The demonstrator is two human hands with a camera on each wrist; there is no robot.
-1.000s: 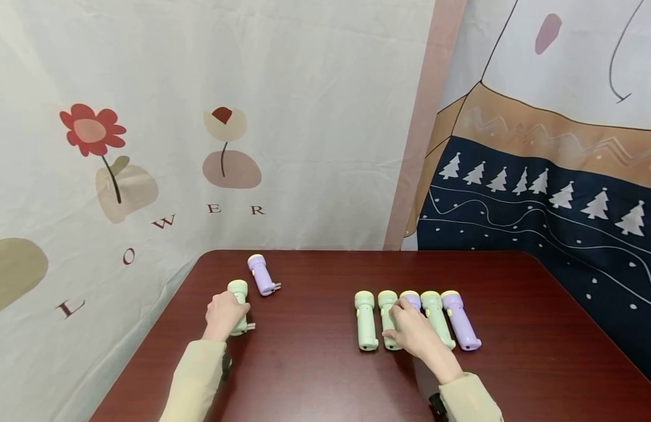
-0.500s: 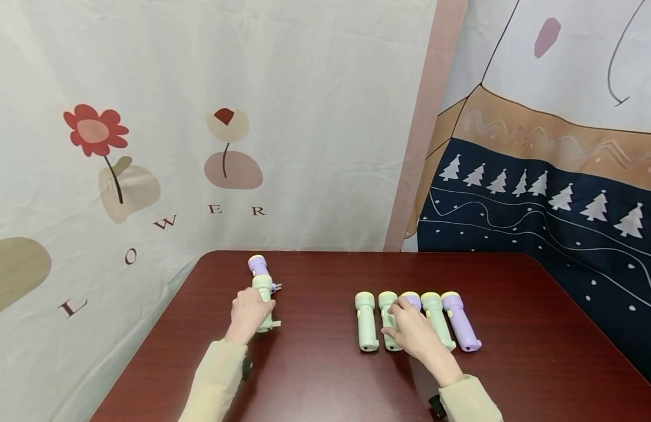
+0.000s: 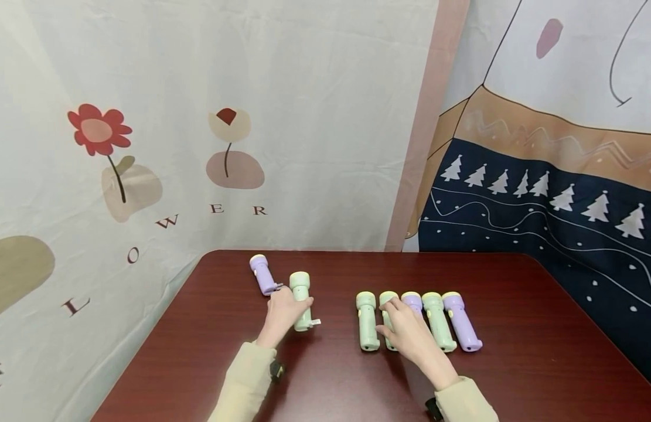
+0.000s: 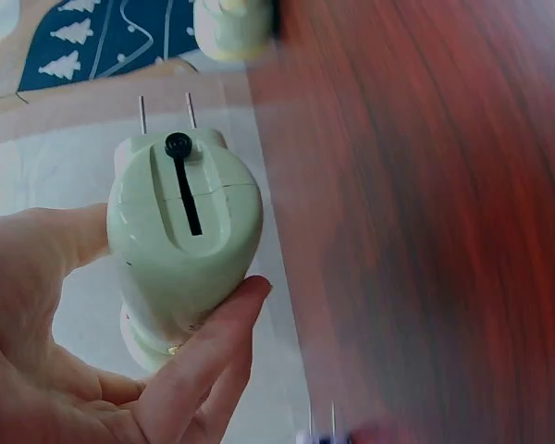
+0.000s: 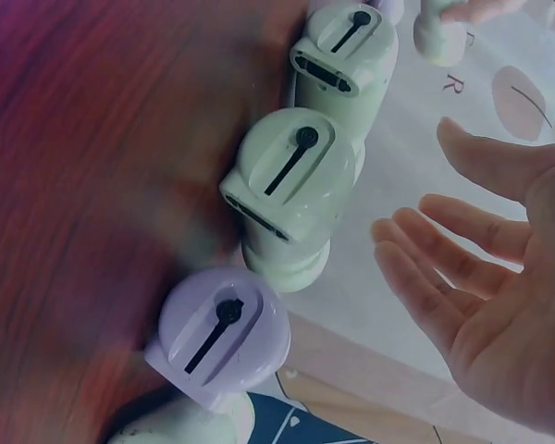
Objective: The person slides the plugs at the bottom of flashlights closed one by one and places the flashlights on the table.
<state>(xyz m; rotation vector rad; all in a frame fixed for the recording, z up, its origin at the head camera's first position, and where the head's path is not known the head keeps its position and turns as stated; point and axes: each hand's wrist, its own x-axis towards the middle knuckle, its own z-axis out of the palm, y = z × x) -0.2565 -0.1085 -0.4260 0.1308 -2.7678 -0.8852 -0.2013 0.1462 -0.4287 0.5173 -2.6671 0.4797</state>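
My left hand [image 3: 284, 313] grips a pale green flashlight [image 3: 301, 293] between thumb and fingers. Two metal plug prongs stick out near its tail, and the left wrist view shows the slotted tail end of this flashlight [image 4: 185, 199]. My right hand [image 3: 409, 334] hovers over a row of flashlights with relaxed, slightly bent fingers. In the right wrist view nothing lies between the fingers of the right hand [image 5: 499, 268]. The row holds a green flashlight [image 3: 367, 322], a second green one [image 3: 388, 298] and a purple one [image 3: 412, 301] partly hidden by the hand, another green one [image 3: 438, 322] and a purple one [image 3: 462, 322].
A lone purple flashlight [image 3: 262, 274] with its prongs out lies at the back left of the dark red table [image 3: 325, 375]. Behind the table hangs a pale printed cloth [image 3: 325, 117], with a dark blue tree-patterned part [image 3: 515, 217] at the right.
My left hand has carried the green flashlight rightward, past the lone purple one and towards the row. The right hand has shifted slightly left over the row.
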